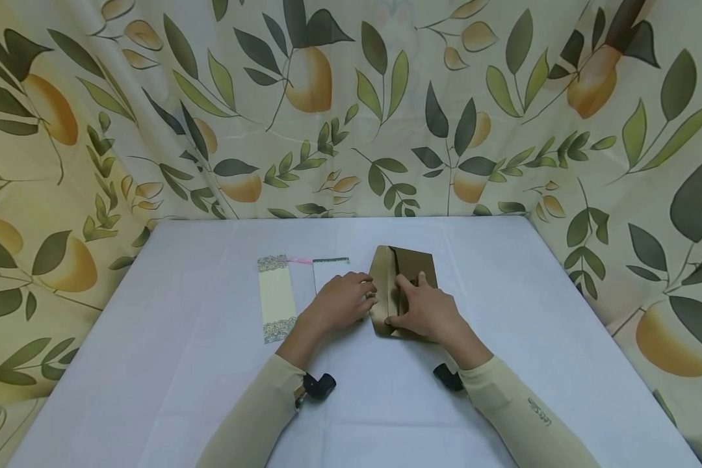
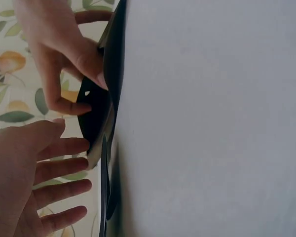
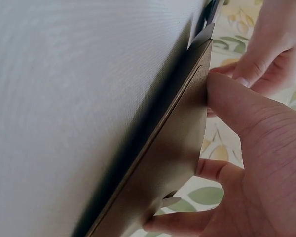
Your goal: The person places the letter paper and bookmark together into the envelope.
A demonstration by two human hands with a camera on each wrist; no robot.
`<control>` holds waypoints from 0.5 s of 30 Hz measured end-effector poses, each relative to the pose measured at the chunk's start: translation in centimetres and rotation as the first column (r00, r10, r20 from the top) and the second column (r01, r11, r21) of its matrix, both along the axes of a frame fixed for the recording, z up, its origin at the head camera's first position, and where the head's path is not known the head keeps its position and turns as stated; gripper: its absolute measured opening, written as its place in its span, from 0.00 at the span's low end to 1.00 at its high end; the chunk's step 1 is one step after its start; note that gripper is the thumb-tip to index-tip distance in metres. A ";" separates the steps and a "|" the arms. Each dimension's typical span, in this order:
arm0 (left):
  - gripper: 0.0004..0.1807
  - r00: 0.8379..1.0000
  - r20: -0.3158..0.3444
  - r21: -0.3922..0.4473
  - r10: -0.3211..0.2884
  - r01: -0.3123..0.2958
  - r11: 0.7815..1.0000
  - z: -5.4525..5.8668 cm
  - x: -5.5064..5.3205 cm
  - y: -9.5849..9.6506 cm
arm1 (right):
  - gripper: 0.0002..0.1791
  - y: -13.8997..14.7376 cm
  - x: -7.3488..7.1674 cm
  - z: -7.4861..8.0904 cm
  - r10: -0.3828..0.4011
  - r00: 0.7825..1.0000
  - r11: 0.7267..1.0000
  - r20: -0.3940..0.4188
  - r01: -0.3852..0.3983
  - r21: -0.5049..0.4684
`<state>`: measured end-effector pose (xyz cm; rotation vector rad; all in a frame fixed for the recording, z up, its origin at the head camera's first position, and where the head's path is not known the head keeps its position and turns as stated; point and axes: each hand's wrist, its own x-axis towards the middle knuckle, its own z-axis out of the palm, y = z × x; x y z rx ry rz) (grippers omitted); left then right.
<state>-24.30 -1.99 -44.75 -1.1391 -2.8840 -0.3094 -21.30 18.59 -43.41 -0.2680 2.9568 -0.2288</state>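
Observation:
A golden-brown envelope (image 1: pixel 415 261) lies on the table with its flap spread to the left. My right hand (image 1: pixel 433 309) holds it near the mouth, with thumb and bent fingers spread apart on the paper. In the right wrist view, the thumb meets the edge of the envelope (image 3: pixel 163 140) and other fingers touch its face. Beside the flap, my left hand (image 1: pixel 345 300) has its fingers loosely extended and holds nothing. It partly covers a pale card (image 1: pixel 325 274) with a dark green top edge. Further left lies a cream bookmark (image 1: pixel 277 289) with floral bands at both ends.
A pink tassel (image 1: pixel 299 260) lies between the bookmark and the pale card. White cloth covers the table (image 1: pixel 181 364). A curtain (image 1: pixel 374 130) printed with leaves and fruit hangs behind it and at both sides.

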 end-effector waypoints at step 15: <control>0.17 0.989 0.074 0.016 0.125 -0.127 0.992 0.1 -1.0 -2.5 | 0.49 0.1 0.0 0.0 -0.002 1.000 1.000 0.015 0.003 -0.014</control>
